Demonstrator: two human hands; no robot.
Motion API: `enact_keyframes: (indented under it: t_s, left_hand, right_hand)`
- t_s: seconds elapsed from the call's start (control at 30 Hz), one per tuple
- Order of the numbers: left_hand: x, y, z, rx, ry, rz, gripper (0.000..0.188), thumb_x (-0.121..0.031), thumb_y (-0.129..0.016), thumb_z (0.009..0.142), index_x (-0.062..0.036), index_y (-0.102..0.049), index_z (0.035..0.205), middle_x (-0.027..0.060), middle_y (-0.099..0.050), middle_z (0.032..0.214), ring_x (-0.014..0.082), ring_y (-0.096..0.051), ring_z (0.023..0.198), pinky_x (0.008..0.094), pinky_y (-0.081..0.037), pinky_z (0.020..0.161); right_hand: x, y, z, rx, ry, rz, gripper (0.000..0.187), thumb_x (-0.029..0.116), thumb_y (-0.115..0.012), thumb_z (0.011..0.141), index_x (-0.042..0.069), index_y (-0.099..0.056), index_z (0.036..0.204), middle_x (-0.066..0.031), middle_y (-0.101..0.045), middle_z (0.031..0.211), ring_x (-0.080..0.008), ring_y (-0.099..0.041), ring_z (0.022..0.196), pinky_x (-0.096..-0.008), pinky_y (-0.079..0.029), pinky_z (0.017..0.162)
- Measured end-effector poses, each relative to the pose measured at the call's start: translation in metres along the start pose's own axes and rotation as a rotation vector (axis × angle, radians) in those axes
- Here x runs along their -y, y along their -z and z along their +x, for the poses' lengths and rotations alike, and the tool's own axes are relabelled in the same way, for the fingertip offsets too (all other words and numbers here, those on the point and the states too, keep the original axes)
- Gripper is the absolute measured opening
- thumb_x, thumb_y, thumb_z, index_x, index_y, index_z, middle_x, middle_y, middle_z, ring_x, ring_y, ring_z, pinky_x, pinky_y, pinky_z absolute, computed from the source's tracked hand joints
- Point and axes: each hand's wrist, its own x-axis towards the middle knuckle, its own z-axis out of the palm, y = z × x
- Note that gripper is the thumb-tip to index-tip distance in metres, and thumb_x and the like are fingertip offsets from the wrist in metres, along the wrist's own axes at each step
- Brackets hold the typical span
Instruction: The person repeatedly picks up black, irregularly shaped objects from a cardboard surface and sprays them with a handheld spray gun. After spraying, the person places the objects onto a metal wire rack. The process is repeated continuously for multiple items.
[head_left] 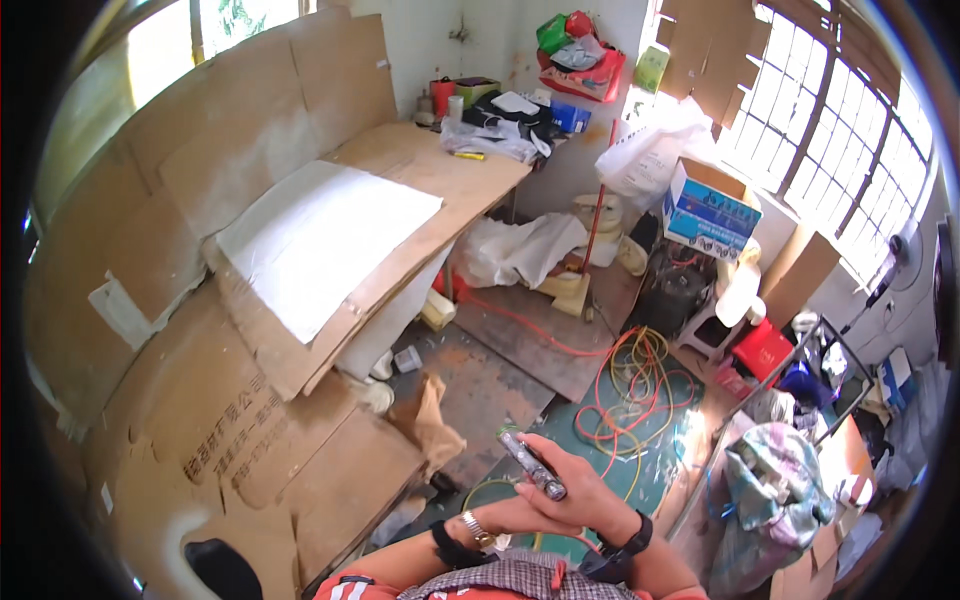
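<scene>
Grey cylindrical tool (533, 464) pinched between stacked hands, right hand (580, 490) over left hand (515, 518).

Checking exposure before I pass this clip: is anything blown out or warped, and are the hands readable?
Head view: the barred windows at right and the window at top left are blown out to white; fisheye bends the cardboard-covered table edges and blackens the corners; the left hand and right hand, with the slim grey tool, are evenly lit and fairly sharp.
</scene>
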Motion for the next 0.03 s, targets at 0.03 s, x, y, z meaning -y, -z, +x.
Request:
enact_keyframes:
  t_s: [0.03]
  left_hand:
    - [0.0328,0.0006,0.0217,-0.104,-0.121,-0.101,0.053,-0.022,-0.071,0.085,-0.0108,-0.049,0.133,0.0033,-0.057,0.116,0.0126,-0.050,0.109,0.0315,-0.042,0.097]
  right_hand:
    - [-0.0181,0.0103,0.0104,-0.015,-0.005,-0.031,0.063,0.017,-0.070,0.080,0.008,-0.043,0.137,-0.0111,-0.065,0.093,-0.0229,-0.066,0.081,-0.0322,-0.052,0.075]
